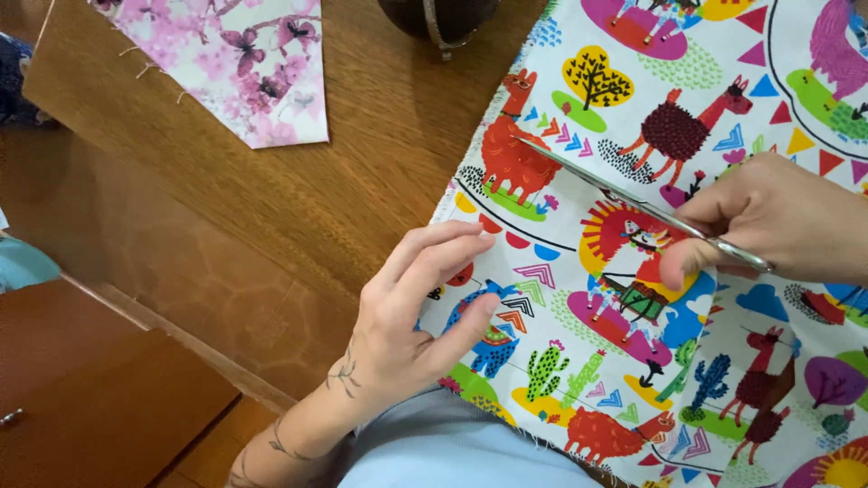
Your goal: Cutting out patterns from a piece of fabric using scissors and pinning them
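Two fabric pieces: one llama-print cloth [579, 298] under both hands, one pink floral piece [244, 63] well away. One pair of scissors [633, 203]. One dark round object [438, 18], perhaps a bag.

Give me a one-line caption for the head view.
Left hand flattens llama-print fabric on a wooden table while right hand works scissors across it.

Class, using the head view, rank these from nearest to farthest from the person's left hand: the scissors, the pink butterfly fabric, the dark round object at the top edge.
From the left hand:
1. Scissors, just right, over the llama fabric.
2. Pink butterfly fabric, upper left on the table.
3. Dark round object, top edge; only slightly farther.
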